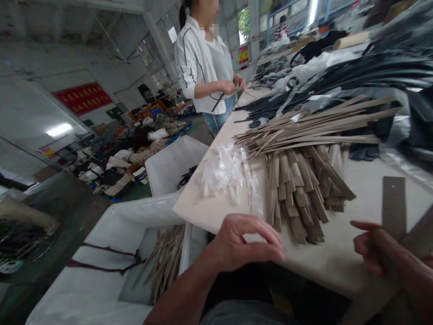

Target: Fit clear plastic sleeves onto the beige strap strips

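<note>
My left hand (248,239) is above the near table edge, its fingers arched down to meet the thumb; anything between the tips is too small or hidden to make out. At the right, my right hand (389,253) is closed around a flat taupe strap (394,203), which stands up past the fingers and has a small hole near its end. More taupe material shows blurred around that hand. Between my hands, a stack of taupe straps (301,194) hangs in overlapping layers toward the table's front. Crumpled clear plastic (225,174) lies left of it.
Long thin taupe strips (314,126) and black strips (338,81) cover the table's far side. White bins (135,203) stand left of the table (192,203), the nearer one with taupe strips (169,257) inside. A person (206,67) stands at the far edge, handling a dark strip.
</note>
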Action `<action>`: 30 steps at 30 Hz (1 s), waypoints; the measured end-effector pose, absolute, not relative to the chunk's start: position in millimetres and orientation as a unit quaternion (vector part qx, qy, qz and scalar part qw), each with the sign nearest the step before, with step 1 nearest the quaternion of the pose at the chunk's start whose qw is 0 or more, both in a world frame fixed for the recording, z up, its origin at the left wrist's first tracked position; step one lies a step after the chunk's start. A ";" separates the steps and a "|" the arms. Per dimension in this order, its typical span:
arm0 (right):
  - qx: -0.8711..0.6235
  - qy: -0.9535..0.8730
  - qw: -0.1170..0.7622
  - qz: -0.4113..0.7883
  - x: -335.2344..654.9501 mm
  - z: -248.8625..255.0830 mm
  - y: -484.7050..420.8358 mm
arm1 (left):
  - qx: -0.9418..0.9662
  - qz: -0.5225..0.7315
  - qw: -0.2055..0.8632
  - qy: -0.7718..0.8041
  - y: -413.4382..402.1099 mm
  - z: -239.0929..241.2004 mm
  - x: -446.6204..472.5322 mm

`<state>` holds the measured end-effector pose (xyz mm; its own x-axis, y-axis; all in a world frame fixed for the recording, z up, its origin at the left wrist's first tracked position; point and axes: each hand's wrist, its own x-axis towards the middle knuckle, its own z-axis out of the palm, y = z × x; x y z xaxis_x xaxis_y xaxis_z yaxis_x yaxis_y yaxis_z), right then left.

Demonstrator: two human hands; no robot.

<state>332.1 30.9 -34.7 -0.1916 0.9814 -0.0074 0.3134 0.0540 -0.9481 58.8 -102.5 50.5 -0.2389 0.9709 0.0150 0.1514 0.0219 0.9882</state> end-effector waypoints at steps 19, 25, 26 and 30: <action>-0.388 -0.615 0.191 0.660 233.4 6.7 -22.4 | 0.700 0.383 0.021 0.602 -101.7 15.4 53.1; -0.403 -0.658 0.240 0.590 209.5 2.4 -14.3 | 0.632 0.474 0.139 0.597 -121.1 8.2 62.5; -0.405 -0.669 0.244 0.573 211.0 2.8 -13.2 | 0.595 0.505 0.163 0.604 -122.7 7.6 64.0; -0.406 -0.715 0.249 0.512 219.2 11.7 -13.9 | 0.450 0.539 0.372 0.607 -120.5 11.0 67.3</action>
